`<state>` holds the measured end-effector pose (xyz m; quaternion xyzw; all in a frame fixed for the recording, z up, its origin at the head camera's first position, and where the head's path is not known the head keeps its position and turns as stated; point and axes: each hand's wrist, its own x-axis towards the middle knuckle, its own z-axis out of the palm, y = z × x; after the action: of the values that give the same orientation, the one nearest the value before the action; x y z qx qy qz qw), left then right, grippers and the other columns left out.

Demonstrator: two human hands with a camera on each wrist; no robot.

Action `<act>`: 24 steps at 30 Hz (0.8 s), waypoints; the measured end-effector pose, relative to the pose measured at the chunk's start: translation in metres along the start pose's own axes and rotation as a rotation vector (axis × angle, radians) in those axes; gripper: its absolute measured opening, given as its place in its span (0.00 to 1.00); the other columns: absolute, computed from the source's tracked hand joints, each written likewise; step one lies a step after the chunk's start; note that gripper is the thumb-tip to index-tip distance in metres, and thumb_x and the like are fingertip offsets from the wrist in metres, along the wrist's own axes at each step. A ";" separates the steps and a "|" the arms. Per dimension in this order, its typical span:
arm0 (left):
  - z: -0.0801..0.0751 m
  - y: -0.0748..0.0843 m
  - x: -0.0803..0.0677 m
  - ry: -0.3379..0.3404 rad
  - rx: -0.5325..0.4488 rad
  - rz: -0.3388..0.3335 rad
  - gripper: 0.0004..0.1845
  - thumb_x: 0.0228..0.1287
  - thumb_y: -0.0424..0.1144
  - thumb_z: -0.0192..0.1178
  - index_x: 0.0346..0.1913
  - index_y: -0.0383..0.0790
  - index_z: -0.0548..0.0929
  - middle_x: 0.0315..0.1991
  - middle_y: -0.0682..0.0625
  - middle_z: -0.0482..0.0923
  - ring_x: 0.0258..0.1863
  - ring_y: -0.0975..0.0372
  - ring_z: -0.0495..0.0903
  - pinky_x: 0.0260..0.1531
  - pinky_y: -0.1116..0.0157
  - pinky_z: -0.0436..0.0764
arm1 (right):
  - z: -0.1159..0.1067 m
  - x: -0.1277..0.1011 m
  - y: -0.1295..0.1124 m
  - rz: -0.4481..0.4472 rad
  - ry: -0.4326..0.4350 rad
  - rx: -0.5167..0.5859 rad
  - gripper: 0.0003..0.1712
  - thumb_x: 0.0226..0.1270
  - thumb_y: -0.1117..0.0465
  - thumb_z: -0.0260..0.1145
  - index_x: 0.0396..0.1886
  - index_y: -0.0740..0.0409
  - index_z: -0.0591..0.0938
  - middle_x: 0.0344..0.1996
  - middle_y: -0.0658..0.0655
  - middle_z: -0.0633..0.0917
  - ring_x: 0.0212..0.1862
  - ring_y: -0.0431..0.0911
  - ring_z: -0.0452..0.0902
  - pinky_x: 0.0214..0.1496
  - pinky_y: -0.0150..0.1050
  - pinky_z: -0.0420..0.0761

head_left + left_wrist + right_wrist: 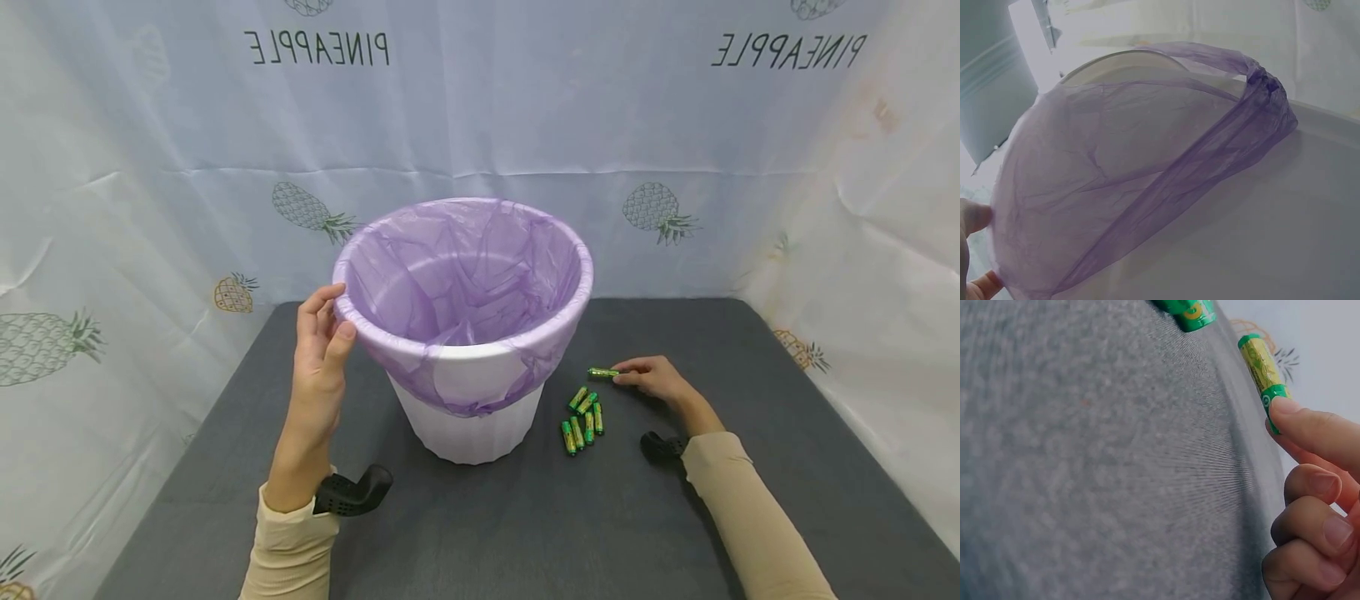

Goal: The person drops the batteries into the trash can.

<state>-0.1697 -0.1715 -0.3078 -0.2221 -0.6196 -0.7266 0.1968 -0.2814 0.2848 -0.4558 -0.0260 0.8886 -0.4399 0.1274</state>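
Note:
A white trash can (465,425) stands on the dark table, lined with a purple plastic bag (457,283) folded over its rim. My left hand (318,375) holds the can at the left side of the rim, thumb and bent fingers against the edge. In the left wrist view, fingertips (985,284) meet the bag-covered rim. To the can's right, my right hand (656,379) pinches one end of a green and yellow battery (1263,365) between thumb and index finger. Its other fingers are curled in. Several more such batteries (588,427) lie just left of that hand.
A black table (480,533) extends under everything. Pale curtains (487,108) with pineapple prints hang behind and at both sides. Black wrist cameras (356,492) are strapped to both wrists, and the left one sticks out close to the can's base.

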 end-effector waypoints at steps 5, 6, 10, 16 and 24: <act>0.000 0.000 0.000 0.001 -0.005 0.002 0.20 0.71 0.34 0.45 0.64 0.50 0.63 0.59 0.51 0.67 0.56 0.63 0.67 0.59 0.71 0.64 | -0.003 -0.008 -0.004 -0.013 0.001 0.038 0.29 0.65 0.53 0.65 0.59 0.70 0.76 0.12 0.40 0.64 0.18 0.36 0.59 0.26 0.33 0.67; 0.000 0.001 0.000 0.001 -0.007 0.005 0.20 0.71 0.34 0.46 0.64 0.50 0.63 0.59 0.51 0.67 0.56 0.63 0.67 0.59 0.71 0.64 | -0.003 -0.009 -0.005 -0.017 0.003 0.046 0.30 0.65 0.53 0.65 0.59 0.70 0.76 0.12 0.39 0.63 0.18 0.36 0.58 0.26 0.34 0.67; 0.000 0.002 0.000 -0.008 0.000 0.010 0.20 0.72 0.34 0.45 0.64 0.50 0.63 0.59 0.51 0.67 0.56 0.63 0.67 0.59 0.72 0.64 | -0.004 -0.014 -0.007 -0.037 0.031 0.064 0.28 0.65 0.53 0.65 0.57 0.69 0.77 0.13 0.39 0.66 0.19 0.36 0.59 0.26 0.34 0.67; -0.003 0.000 0.000 -0.002 0.053 0.021 0.21 0.71 0.34 0.45 0.65 0.50 0.62 0.60 0.50 0.68 0.56 0.62 0.69 0.59 0.72 0.66 | -0.005 -0.021 -0.020 -0.066 0.054 0.095 0.27 0.67 0.53 0.64 0.57 0.70 0.77 0.15 0.41 0.67 0.19 0.36 0.58 0.26 0.36 0.67; -0.004 0.001 0.000 -0.007 0.080 0.030 0.23 0.71 0.35 0.46 0.67 0.48 0.61 0.62 0.47 0.69 0.55 0.62 0.72 0.60 0.72 0.66 | -0.008 -0.030 -0.042 -0.107 0.064 0.106 0.26 0.68 0.53 0.63 0.57 0.70 0.77 0.13 0.41 0.64 0.18 0.36 0.55 0.26 0.40 0.65</act>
<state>-0.1695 -0.1751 -0.3080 -0.2257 -0.6457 -0.6974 0.2140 -0.2573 0.2702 -0.4121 -0.0528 0.8649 -0.4933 0.0766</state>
